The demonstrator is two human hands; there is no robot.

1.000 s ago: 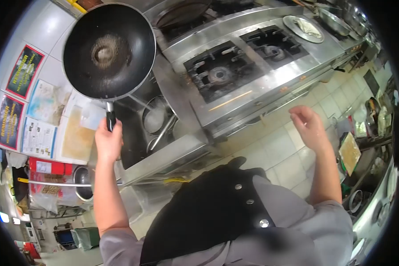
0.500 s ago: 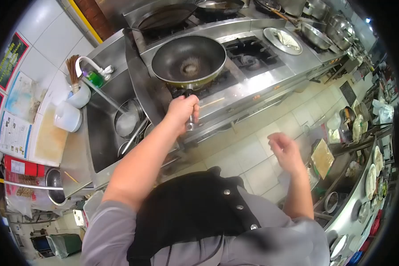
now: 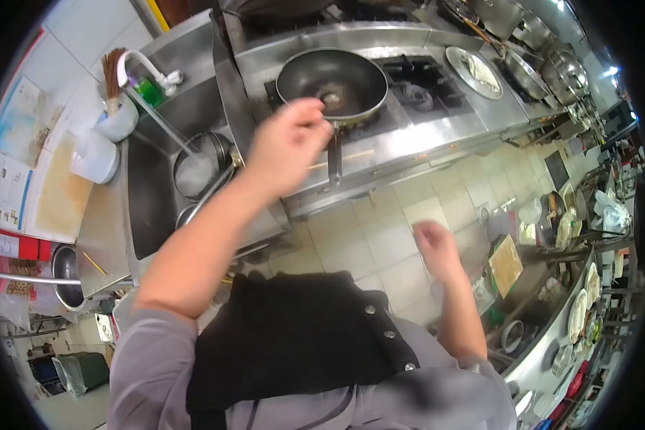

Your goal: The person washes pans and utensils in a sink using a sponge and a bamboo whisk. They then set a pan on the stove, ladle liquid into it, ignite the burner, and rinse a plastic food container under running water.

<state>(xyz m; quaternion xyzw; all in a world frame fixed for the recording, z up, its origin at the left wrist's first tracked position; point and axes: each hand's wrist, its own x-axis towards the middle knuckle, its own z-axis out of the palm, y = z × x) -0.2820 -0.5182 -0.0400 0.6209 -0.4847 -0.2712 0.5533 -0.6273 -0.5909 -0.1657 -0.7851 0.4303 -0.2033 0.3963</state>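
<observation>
A black wok-shaped frying pan (image 3: pixel 330 79) sits on the near-left burner, its black handle (image 3: pixel 335 161) pointing toward me. My left hand (image 3: pixel 290 147) is in the air just left of the handle, blurred. Its fingers are loosely bent, with a small gap to the thumb, and I see nothing in them. The whole handle shows and the hand appears apart from it. Lower right, over the floor, hangs my right hand (image 3: pixel 437 247); motion smears its bent fingers, and no object shows in it.
Left of the stove is a sink (image 3: pixel 147 186) with a pan (image 3: pixel 201 168) under the tap (image 3: pixel 150 75). An oval metal plate (image 3: pixel 473 72) lies right of the burners. A counter with dishes (image 3: pixel 577 308) runs along the right side. Tiled floor (image 3: pixel 351 236) lies between.
My left hand has let go of the pan handle and lifted up and left of it. My right hand has shifted slightly left and down. The camera view has moved a little.
</observation>
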